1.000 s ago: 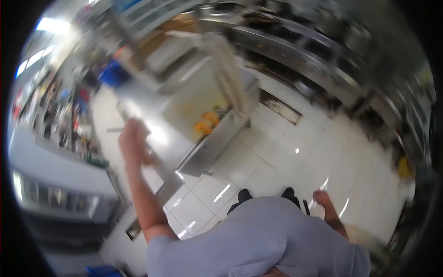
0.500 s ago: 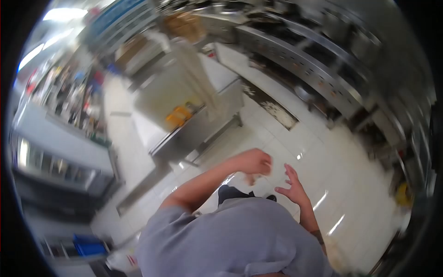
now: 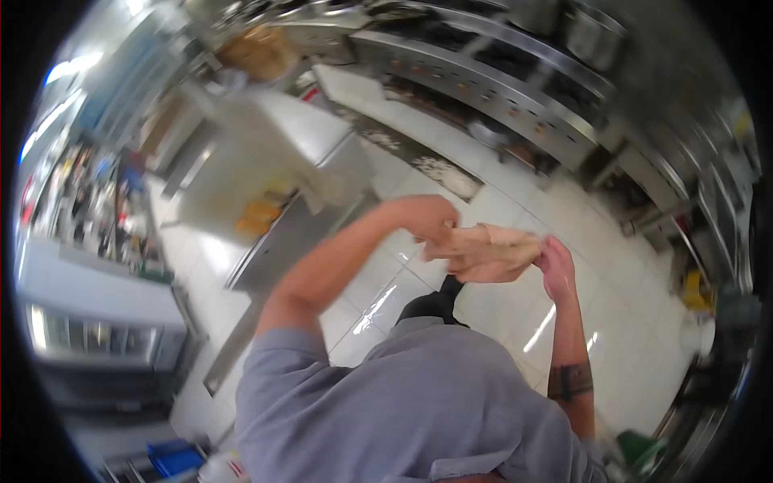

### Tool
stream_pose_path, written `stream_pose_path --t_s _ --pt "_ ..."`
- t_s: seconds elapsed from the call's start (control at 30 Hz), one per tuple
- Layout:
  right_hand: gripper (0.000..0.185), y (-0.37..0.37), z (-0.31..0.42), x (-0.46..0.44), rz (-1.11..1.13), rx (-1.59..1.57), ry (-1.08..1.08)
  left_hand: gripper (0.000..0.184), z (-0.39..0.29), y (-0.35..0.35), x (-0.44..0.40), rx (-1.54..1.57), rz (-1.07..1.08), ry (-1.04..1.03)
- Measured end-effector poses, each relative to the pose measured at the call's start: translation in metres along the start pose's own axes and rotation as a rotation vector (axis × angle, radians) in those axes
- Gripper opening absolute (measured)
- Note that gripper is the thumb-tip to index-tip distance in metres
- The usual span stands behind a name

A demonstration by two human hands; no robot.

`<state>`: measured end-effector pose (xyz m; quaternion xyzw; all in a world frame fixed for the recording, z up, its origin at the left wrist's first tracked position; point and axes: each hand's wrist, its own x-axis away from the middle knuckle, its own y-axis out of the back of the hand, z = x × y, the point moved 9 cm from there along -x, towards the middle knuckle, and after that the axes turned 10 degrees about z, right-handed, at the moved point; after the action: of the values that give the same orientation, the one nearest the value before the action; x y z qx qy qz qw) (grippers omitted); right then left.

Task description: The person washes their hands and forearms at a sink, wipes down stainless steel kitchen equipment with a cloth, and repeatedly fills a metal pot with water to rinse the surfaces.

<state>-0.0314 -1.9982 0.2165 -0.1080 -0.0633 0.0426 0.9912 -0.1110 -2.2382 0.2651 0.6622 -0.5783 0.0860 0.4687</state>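
Observation:
A crumpled, tan-pink cloth (image 3: 493,253) is stretched between my two hands above the tiled floor, at about waist height. At its left end, my left hand (image 3: 428,217) is closed on the fabric, with the wrist bent over. My right hand (image 3: 557,267) pinches the opposite end between thumb and fingers. The cloth hangs in loose folds, and its exact type is blurred.
A steel worktable (image 3: 274,241) with yellow items (image 3: 259,216) on it stands ahead to the left. A long stove (image 3: 483,72) with a large pot (image 3: 594,39) runs along the far right. A floor drain (image 3: 439,173) lies between them. A glass-front fridge (image 3: 97,332) is at left.
My right hand, open before, has closed on the cloth. The cloth is now spread between both hands, which are raised further forward. The view has shifted to the right.

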Motion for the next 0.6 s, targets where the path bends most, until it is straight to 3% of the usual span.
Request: stream_pose_path --t_s 0.03,0.2,0.23,0.3,0.37,0.4,0.43,0.47,0.5,0.6 --pt "0.015 0.008 0.007 -0.004 -0.038 -0.109 -0.014 0.029 0.008 0.013 -0.02 -0.287 -0.092 -0.205" --pt "0.02 0.041 0.076 -0.057 0.113 -0.162 -0.034 0.028 -0.011 0.119 -0.013 -0.069 -0.027 -0.357" --pt "0.025 0.034 0.114 -0.07 0.107 -0.324 0.09 0.039 0.002 0.16 -0.031 0.414 -0.071 -0.67" --pt "0.03 0.039 0.144 -0.092 0.079 -0.481 0.209 0.051 0.03 0.181 -0.089 0.93 -0.08 -0.961" --pt "0.041 0.047 0.146 -0.123 0.019 -0.596 0.11 0.085 0.036 0.141 -0.165 1.609 0.118 -0.947" --pt "0.041 0.059 0.139 -0.132 0.003 -0.589 0.119 0.104 0.029 0.105 -0.192 1.744 0.124 -0.755" --pt "0.043 0.074 0.11 -0.136 -0.037 -0.631 0.043 0.108 0.025 0.066 -0.21 1.897 0.363 -0.752" --pt "0.047 0.089 0.082 -0.136 -0.089 -0.679 -0.03 0.104 0.014 0.05 -0.218 2.127 0.442 -0.858" --pt "0.047 0.101 0.069 -0.135 -0.131 -0.682 -0.021 0.102 -0.003 0.051 -0.209 2.144 0.465 -0.967" --pt "0.046 0.139 0.015 -0.109 -0.351 -0.592 -0.079 0.098 0.014 0.034 -0.239 2.227 0.487 -0.833"
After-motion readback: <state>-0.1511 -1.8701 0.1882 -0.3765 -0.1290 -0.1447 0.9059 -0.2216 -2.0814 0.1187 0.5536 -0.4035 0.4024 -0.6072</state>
